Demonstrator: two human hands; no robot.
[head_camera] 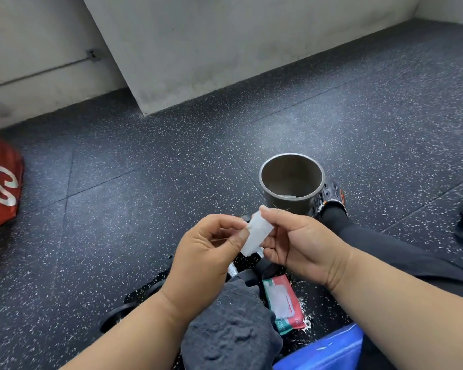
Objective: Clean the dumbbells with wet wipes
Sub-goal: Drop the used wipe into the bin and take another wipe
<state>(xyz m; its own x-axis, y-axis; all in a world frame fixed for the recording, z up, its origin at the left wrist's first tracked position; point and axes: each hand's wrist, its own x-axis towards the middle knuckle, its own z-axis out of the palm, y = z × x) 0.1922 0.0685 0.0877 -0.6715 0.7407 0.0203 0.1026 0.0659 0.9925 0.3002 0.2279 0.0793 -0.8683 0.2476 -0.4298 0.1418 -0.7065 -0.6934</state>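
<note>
A folded white wet wipe is held in the air between both hands. My left hand pinches its left edge with thumb and curled fingers. My right hand pinches its right edge. Below the hands lie black dumbbells on the floor, mostly hidden: a chrome handle piece shows beside a black head, and another black round end peeks out under my left forearm. A red and green wet wipes pack lies flat on the floor under my right wrist.
A grey metal bin stands just beyond the hands, with something white inside. My right leg in black, with a black clog, lies beside it. A dark sock-covered foot sits at bottom centre. A red bag stands far left. Concrete walls lie behind.
</note>
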